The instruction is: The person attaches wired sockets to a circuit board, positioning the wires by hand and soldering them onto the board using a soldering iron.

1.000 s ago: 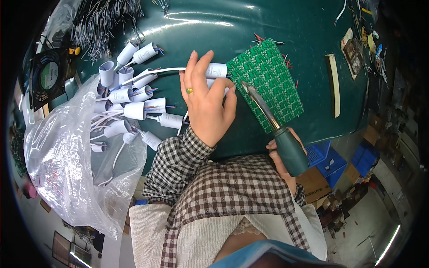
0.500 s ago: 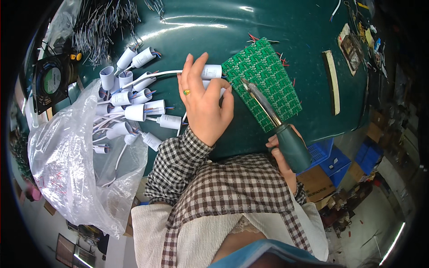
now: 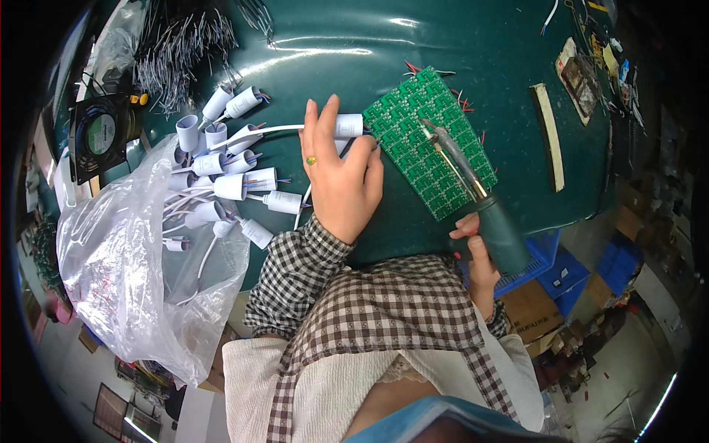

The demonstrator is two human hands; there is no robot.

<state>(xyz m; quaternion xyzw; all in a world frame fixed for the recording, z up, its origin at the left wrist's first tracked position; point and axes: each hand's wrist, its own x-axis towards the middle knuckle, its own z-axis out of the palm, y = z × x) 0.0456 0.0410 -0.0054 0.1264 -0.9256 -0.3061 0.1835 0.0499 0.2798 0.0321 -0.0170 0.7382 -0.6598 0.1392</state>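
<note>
My left hand [image 3: 340, 177] is closed beside the left edge of a green circuit board panel [image 3: 425, 140], thumb and forefinger bent together. A white cylindrical housing [image 3: 348, 125] with a white cable lies at its fingers, its wire end meeting the board's edge; the exact grip is partly hidden. My right hand [image 3: 478, 258] is wrapped round the green handle of a soldering iron [image 3: 507, 240]. The iron's tip reaches over the upper middle of the board; whether it touches cannot be told. Red wires stick out from the board's far and right edges.
Several more white housings [image 3: 230, 186] with cables lie to the left, partly on a clear plastic bag [image 3: 122, 258]. A bundle of thin wires [image 3: 185, 52] is at the far left, near a black fan [image 3: 100, 136]. A pale strip [image 3: 548, 136] lies right of the board.
The soldering iron and my right hand have shifted to the right, and the tip has moved farther over the board. My left hand keeps nearly the same pose by the board's edge.
</note>
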